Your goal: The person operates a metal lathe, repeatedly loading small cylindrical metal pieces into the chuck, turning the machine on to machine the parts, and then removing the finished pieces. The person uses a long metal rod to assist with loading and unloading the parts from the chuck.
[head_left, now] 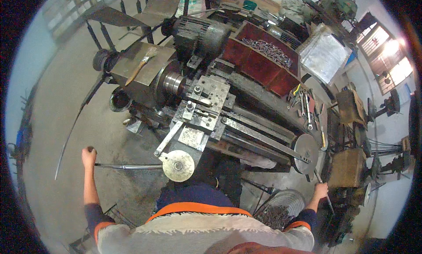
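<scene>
A metal lathe-like machine (211, 93) stands in front of me. At its near side is a pale round disc (178, 166), from which a long metal lever (136, 166) runs left. My left hand (89, 157) is closed at that lever's outer end, with a dark knob-like tip showing above the fist. On the right, a grey disc (305, 154) carries a thin rod lever (329, 202), and my right hand (321, 191) is wrapped round it. A tool post (190, 107) with a slanting handle (169, 139) sits mid-machine, beside the shiny round chuck (174, 83).
A wooden-handled brush (140, 70) lies on the headstock, near the motor (200, 34). Behind the bed, a red tray (259, 63) holds many small metal parts (270, 52). Wrenches (307, 109) lie to its right. A mesh basket (283, 203) of dark pieces stands by my right arm.
</scene>
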`<state>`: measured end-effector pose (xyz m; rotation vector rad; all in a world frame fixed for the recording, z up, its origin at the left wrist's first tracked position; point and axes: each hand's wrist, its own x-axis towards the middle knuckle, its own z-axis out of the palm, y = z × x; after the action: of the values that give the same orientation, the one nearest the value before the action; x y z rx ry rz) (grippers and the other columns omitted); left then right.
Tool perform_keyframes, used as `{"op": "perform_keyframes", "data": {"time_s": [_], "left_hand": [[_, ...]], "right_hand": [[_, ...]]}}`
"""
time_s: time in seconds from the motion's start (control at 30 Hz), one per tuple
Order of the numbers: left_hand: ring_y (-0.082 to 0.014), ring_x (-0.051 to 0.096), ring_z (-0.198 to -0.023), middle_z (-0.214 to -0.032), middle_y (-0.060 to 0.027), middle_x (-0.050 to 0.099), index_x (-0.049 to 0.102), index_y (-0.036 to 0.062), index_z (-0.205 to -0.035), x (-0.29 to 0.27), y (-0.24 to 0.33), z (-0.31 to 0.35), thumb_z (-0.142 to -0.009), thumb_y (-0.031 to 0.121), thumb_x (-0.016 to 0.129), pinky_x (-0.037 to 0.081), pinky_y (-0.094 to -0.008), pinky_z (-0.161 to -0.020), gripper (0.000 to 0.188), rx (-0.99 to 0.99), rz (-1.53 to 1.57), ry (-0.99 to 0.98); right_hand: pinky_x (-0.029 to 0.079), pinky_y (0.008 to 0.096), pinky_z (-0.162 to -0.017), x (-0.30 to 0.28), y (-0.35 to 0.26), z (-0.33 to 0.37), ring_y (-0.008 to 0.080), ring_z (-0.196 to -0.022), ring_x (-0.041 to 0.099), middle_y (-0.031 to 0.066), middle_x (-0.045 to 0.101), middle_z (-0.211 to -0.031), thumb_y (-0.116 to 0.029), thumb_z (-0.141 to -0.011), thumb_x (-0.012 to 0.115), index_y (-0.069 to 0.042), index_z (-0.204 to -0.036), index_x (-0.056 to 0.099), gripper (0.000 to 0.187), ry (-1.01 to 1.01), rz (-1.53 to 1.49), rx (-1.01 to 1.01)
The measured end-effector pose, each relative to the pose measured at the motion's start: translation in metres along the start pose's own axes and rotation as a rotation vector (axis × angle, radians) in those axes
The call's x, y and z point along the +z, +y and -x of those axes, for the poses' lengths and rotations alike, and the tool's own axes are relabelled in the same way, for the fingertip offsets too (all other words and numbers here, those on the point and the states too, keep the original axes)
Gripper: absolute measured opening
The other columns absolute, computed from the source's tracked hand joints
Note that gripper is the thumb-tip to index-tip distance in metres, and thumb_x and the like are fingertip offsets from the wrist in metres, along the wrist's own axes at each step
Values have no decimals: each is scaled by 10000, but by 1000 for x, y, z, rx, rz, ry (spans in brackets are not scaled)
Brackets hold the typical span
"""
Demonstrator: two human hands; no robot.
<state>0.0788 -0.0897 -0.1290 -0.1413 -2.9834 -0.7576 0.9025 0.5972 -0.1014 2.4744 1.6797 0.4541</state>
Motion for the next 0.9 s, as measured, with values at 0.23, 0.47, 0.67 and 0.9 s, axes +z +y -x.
{"op": "perform_keyframes", "data": {"time_s": [0.23,0.47,0.67,0.9], "left_hand": [[-343,603,-862,-916,-204,622,591,5,-988,112,95,-62,-761,265,606,488,-421,-740,345,443,-389,-271],[-351,608,-857,-880,-209,624,575,-9,-941,191,110,-76,-775,286,613,488,-440,-743,341,489,-419,-380],[-397,595,-884,-950,-237,618,590,-35,-917,252,114,-78,-778,282,519,475,-454,-779,353,277,-224,-489],[-353,609,-883,-935,-193,629,561,22,-946,189,119,-70,-778,252,552,486,-446,-766,285,469,-457,-516]], "right_hand": [[435,415,-865,-14,-30,113,373,-1008,539,209,570,-1100,-242,-647,643,-15,-1136,538,550,126,-444,-173],[464,392,-824,-35,-54,177,358,-900,607,222,636,-914,-206,-604,610,-20,-939,672,388,-181,-555,-208],[480,368,-791,-67,-73,182,339,-861,632,235,641,-851,-174,-588,588,-4,-874,682,346,-220,-647,-259],[487,336,-746,-132,-97,148,296,-804,646,202,654,-812,-110,-593,578,9,-886,673,331,-9,-733,-449]]}}
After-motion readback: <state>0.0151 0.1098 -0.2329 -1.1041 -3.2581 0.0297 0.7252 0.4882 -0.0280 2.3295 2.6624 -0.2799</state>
